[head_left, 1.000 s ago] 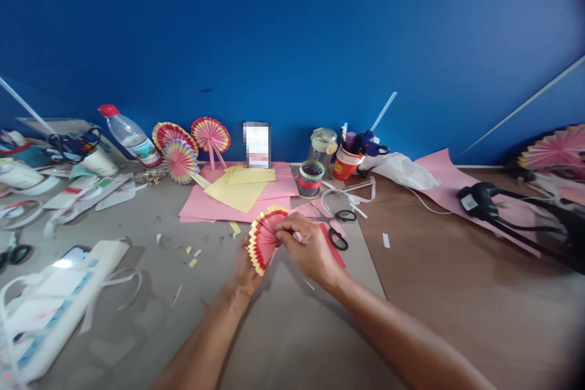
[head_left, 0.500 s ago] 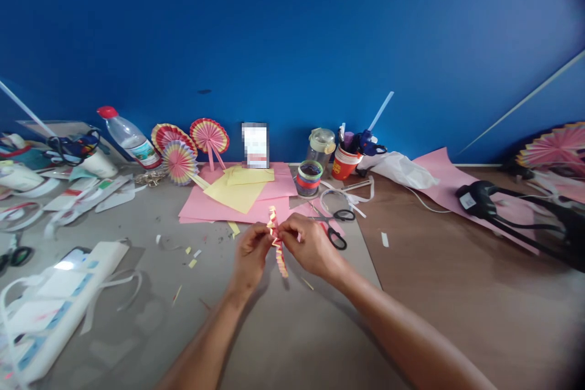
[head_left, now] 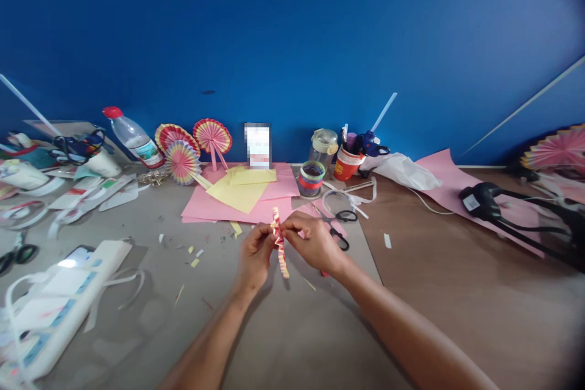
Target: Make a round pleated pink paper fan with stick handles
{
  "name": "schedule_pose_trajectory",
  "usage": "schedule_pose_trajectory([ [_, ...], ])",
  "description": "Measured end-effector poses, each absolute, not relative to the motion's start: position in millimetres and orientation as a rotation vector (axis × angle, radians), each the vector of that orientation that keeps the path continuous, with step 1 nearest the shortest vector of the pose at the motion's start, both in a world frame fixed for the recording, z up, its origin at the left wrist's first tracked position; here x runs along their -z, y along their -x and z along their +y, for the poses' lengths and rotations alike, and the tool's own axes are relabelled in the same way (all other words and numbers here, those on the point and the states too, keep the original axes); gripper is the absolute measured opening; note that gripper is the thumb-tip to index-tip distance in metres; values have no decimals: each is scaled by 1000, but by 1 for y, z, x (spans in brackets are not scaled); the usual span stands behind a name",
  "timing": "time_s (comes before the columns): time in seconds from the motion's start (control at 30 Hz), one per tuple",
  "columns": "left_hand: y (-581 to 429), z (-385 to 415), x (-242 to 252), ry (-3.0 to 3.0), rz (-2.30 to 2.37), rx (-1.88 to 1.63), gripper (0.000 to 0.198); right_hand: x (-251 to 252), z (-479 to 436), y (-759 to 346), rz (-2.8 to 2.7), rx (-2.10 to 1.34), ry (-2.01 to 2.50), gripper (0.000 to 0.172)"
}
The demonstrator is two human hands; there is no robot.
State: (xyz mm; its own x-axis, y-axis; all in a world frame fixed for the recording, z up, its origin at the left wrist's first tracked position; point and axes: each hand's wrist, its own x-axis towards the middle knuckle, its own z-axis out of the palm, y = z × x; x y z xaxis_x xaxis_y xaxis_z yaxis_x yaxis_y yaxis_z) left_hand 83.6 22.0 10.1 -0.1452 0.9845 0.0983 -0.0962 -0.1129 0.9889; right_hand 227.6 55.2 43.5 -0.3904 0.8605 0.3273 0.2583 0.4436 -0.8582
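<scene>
A narrow strip of pleated paper, yellow and red-pink in zigzag folds, stands roughly lengthwise between my hands above the grey mat. My left hand pinches its middle from the left side. From the right, my right hand grips the same spot with thumb and fingers; what the fingertips do exactly is hidden. Black-handled scissors lie just beyond my right hand, partly covered by it. Behind the hands, yellow paper sheets rest on pink sheets.
Finished paper fans lean at the blue wall by a bottle. A blurred phone-like screen, a jar, a rubber-band roll and a red cup stand behind. A power strip lies left, a black headset right.
Both hands keep hold of the pleated paper with only slight finger movement. The whole view has shifted a little, so things appear slightly further right.
</scene>
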Motion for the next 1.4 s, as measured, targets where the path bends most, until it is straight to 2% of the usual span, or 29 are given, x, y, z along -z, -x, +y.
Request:
schedule_pose_trajectory([
  [0.33,-82,23,0,-1528,1321,-1439,10,-41,55,-230,-2031,-732,941,15],
  [0.73,-85,20,-7,-1533,1345,-1487,7,-36,57,-229,-1903,-834,1003,11],
  [0.87,-85,22,-2,-1363,1331,-1555,9,-29,64,-231,-1742,-1041,958,12],
  [0.97,-85,25,-2,-1093,1292,-1594,22,-23,70,-234,-1667,-1254,887,10],
  [1.1,-87,29,-8,-758,1070,-1427,35,-19,73,-236,-1524,-1498,792,11],
  [1.23,-88,27,-14,-595,860,-1287,33,-20,72,-237,-1444,-1678,751,16],
  [1.4,-88,26,-16,-510,789,-1279,27,-19,69,-235,-1291,-1765,786,22],
])
